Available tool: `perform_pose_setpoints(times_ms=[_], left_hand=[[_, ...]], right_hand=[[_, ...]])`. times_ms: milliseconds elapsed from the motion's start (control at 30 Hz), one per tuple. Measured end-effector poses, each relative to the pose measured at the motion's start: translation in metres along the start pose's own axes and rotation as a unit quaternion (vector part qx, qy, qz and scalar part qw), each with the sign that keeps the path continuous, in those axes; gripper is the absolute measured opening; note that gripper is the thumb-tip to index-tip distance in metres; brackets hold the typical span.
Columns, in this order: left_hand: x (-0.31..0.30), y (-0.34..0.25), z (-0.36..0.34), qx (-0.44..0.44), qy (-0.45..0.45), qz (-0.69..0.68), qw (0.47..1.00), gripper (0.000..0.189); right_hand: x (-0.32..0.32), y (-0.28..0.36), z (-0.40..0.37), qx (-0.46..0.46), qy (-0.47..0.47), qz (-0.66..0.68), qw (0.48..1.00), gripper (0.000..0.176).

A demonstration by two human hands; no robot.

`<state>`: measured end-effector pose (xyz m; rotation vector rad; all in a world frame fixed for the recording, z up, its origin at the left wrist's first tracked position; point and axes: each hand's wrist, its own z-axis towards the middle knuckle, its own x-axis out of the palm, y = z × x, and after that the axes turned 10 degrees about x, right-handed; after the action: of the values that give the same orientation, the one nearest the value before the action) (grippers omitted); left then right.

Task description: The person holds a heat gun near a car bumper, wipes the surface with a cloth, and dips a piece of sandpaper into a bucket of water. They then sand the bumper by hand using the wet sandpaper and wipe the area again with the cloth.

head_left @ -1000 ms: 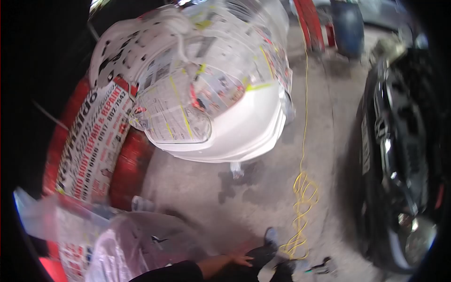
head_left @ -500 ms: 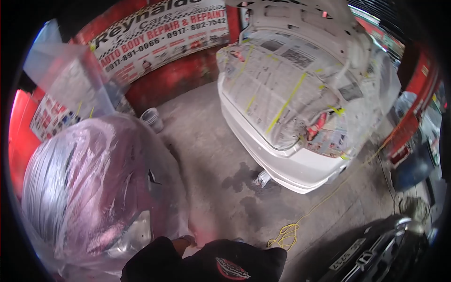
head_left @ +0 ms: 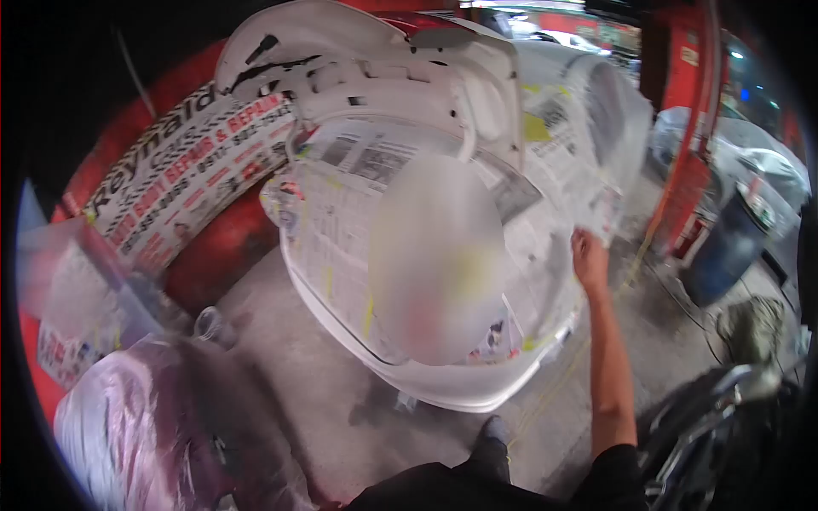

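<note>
My right hand point(head_left: 586, 249) is held out at the end of a bare forearm. Its fingers are curled closed, and nothing shows sticking out of them. In this view it overlaps the right side of a white car point(head_left: 443, 390) whose opening is masked with newspaper point(head_left: 328, 226) and strips of yellow tape. The car's lid point(head_left: 375, 81) stands raised, its underside toward me. A blurred oval patch hides the middle of the masked area. My left hand is out of the view.
A plastic-wrapped vehicle point(head_left: 145, 426) stands at lower left, a dark car point(head_left: 716, 434) at lower right. A blue drum point(head_left: 724, 247) is by the red post point(head_left: 686, 200) at right. A sign banner point(head_left: 196, 175) hangs at left. A yellow cord point(head_left: 535, 415) crosses the floor.
The view has shifted right and closer to the white car. My right forearm and hand have come into view; the hand seen near my body at the lower left is gone. One foot now shows.
</note>
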<state>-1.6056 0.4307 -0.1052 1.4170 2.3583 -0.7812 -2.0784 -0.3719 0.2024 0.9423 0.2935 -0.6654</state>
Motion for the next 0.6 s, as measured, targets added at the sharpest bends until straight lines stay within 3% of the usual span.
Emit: perform_pose_setpoints(times_ms=[33,100,133,167,200,233,267,300,333,367,433,467,500,567,600], left_hand=[[0.005,-0.015,-0.006,0.017,-0.003,0.049,0.999,0.043],[0.023,-0.044,-0.008,0.012,-0.036,0.153,0.987,0.042],[0.025,-0.062,0.001,-0.066,-0.047,0.169,0.982,0.041],[0.031,-0.064,0.006,-0.035,-0.156,0.167,0.973,0.04],[0.032,-0.073,0.006,-0.046,-0.202,0.056,0.977,0.039],[0.046,-0.087,0.002,-0.054,-0.309,-0.202,0.928,0.038],[0.043,-0.119,-0.009,-0.125,-0.313,-0.286,0.897,0.037],[0.053,-0.136,-0.016,-0.156,-0.269,-0.229,0.922,0.038],[0.066,-0.162,-0.026,-0.185,-0.297,-0.269,0.897,0.039],[0.079,-0.184,-0.033,-0.21,-0.321,-0.302,0.873,0.04],[0.089,-0.233,-0.052,-0.261,-0.246,-0.33,0.873,0.04],[0.155,-0.223,-0.028,-0.269,-0.232,-0.384,0.852,0.04],[0.146,-0.242,-0.04,-0.322,-0.144,-0.451,0.82,0.042],[0.179,-0.265,-0.047,-0.321,-0.101,-0.507,0.793,0.041],[0.193,-0.272,-0.052,-0.31,-0.092,-0.528,0.786,0.041]], right_hand=[[0.026,0.014,0.056,-0.049,-0.022,0.065,0.996,0.025],[0.078,0.026,0.156,-0.151,-0.069,0.043,0.985,0.032],[0.097,0.033,0.202,-0.145,-0.006,0.025,0.989,0.038],[0.109,0.047,0.234,-0.186,-0.005,-0.049,0.981,0.043],[0.148,0.019,0.285,-0.253,0.015,-0.049,0.966,0.05],[0.183,-0.001,0.323,-0.234,0.033,-0.055,0.97,0.06],[0.187,0.003,0.339,-0.318,0.054,-0.097,0.942,0.061],[0.191,0.009,0.354,-0.401,0.072,-0.131,0.904,0.063],[0.232,-0.033,0.39,-0.41,0.086,-0.157,0.894,0.058],[0.24,-0.045,0.406,-0.396,0.076,-0.183,0.897,0.055],[0.25,-0.062,0.432,-0.403,0.075,-0.277,0.869,0.053],[0.226,-0.043,0.432,-0.348,0.143,-0.251,0.892,0.054],[0.216,-0.037,0.43,-0.251,0.098,-0.234,0.934,0.055],[0.167,-0.013,0.388,-0.036,-0.007,-0.188,0.981,0.061],[0.147,-0.055,0.414,-0.025,0.052,-0.062,0.996,0.064]])
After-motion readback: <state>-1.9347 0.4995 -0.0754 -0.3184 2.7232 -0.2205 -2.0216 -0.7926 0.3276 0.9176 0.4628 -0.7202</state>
